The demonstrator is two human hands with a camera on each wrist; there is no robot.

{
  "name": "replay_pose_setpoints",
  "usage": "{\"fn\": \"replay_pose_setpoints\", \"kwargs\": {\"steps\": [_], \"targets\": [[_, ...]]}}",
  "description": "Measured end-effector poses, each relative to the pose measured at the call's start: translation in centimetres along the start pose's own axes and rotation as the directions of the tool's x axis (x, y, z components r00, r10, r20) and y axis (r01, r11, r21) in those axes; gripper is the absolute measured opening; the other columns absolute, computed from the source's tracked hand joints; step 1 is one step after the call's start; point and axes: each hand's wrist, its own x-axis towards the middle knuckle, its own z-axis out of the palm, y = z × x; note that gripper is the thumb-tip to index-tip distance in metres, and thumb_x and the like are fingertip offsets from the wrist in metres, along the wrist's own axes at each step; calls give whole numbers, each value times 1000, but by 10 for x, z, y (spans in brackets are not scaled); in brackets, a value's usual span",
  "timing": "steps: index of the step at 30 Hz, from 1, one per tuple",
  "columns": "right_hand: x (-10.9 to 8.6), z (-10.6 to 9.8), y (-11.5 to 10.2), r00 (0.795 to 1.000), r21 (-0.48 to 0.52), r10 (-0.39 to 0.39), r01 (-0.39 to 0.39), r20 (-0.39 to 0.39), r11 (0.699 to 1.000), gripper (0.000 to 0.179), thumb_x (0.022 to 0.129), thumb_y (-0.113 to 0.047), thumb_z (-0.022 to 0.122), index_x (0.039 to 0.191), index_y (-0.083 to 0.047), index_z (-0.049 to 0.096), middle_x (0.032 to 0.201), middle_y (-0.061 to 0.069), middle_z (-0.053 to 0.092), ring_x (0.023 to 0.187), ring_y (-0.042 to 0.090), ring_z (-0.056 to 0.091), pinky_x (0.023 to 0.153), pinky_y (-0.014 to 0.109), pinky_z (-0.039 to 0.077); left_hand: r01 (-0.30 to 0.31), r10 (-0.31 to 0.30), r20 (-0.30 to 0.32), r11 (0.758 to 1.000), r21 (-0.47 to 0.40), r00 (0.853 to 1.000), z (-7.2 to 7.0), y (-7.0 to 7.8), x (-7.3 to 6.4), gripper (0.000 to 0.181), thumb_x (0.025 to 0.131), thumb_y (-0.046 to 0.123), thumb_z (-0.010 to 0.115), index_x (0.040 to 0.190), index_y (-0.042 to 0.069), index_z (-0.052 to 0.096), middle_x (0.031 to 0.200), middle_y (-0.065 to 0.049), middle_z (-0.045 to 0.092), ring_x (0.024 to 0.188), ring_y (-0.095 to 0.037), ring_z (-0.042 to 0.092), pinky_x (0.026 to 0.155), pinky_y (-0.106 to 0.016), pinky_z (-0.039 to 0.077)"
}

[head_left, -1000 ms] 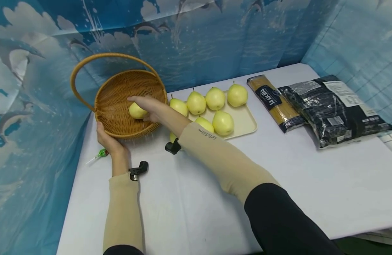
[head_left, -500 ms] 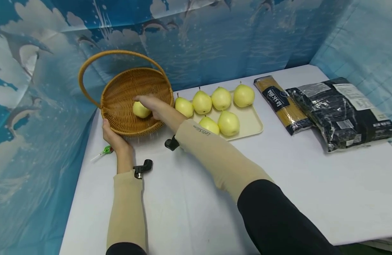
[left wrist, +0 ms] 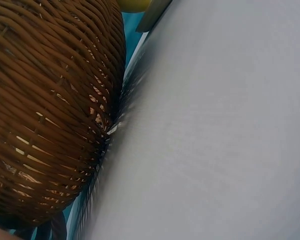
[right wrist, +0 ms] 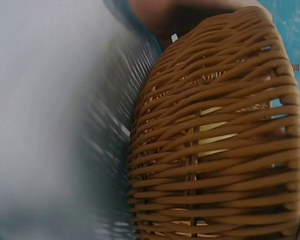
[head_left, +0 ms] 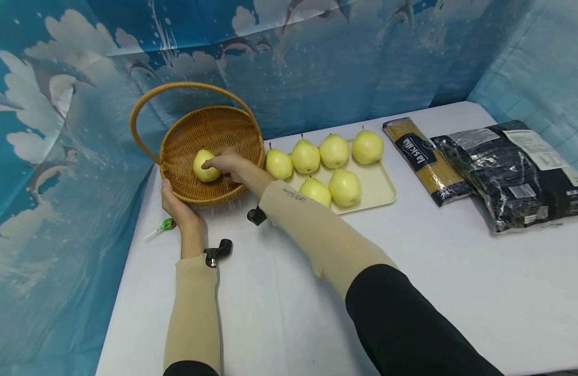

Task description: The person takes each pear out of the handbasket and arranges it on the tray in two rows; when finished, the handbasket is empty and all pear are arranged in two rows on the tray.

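A wicker basket (head_left: 214,128) with a tall arched handle leans tilted at the left, its opening facing me. My left hand (head_left: 180,209) holds its lower left rim, with most fingers hidden behind the wicker. Inside the basket lies a yellow-green pear (head_left: 200,168). My right hand (head_left: 232,166) reaches over the basket's right rim and grips this pear, thumb across its near side; the other fingers are partly hidden. Through the weave, the right wrist view shows a bit of the pear (right wrist: 212,137). The left wrist view has mainly the basket's outside (left wrist: 50,100).
Right of the basket, a cream tray (head_left: 383,190) bears several pears (head_left: 345,187). A green-wrapped lollipop (head_left: 168,224) lies left of my left wrist. Farther right are a spaghetti pack (head_left: 425,156) and a black plastic package (head_left: 519,177). A blue dolphin-print curtain (head_left: 317,73) hangs behind the table.
My right hand has shifted on the pear, and its thumb now points across the near side. More of the pear shows. The whole scene has drifted rightward in the head view.
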Motion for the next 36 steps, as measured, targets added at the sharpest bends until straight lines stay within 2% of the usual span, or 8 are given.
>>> {"fn": "replay_pose_setpoints", "kwargs": {"steps": [3,6,9,13,22,27,32,36], "targets": [[3,4,1,999,-48,-40,41,29,998,71,100,-23,73,163,-20,40,149,8,55,112,21,61,95,38,56,-4,5,20,1000,-17,1000,-1,0,-1,46,108,42,49,148,23,60,152,0,59,142,-16,54,121,-29,41],[2,8,-1,996,-112,-74,79,45,991,69,99,-24,75,160,-20,44,144,5,54,81,18,49,68,31,45,2,0,37,999,-47,999,1,2,0,46,108,41,50,148,22,60,152,-1,59,142,-16,54,120,-29,43],[0,10,-3,992,-179,-59,78,109,981,68,98,-21,77,158,-15,46,147,5,52,86,18,52,74,30,52,5,-2,50,998,-62,999,2,5,-1,47,108,40,50,149,19,60,153,-2,58,143,-17,53,118,-27,44],[-1,11,-1,981,-268,-10,63,196,961,76,95,-17,81,160,-10,43,151,9,52,119,22,60,109,40,55,14,-12,44,998,-57,999,4,6,-2,47,107,41,51,147,19,61,153,-2,58,143,-17,52,116,-26,45],[-3,15,6,986,-366,-25,84,165,927,91,87,-13,88,163,-7,37,153,13,50,118,26,63,103,39,59,22,-20,32,999,-48,999,4,0,-2,47,106,41,52,147,21,61,152,2,58,142,-14,53,117,-25,44],[1,15,9,989,-444,-63,115,131,889,73,83,-20,92,144,-1,55,132,11,61,107,21,65,97,33,61,8,-8,14,999,-46,1000,2,-1,-2,47,106,39,52,147,20,62,152,0,58,142,-15,53,116,-25,45],[2,11,8,991,-457,-108,130,74,880,55,80,-33,94,115,-3,64,109,6,63,91,18,62,87,35,61,-2,4,26,999,-53,1000,1,0,-2,48,106,39,52,147,16,62,151,-5,59,140,-19,56,114,-28,48],[-2,9,5,988,-439,-145,150,45,886,63,80,-41,93,122,-6,62,110,5,61,87,17,59,85,37,60,-7,8,17,998,-64,1000,-1,1,-1,46,107,37,52,145,14,64,149,-6,62,137,-19,59,114,-30,49]]}}
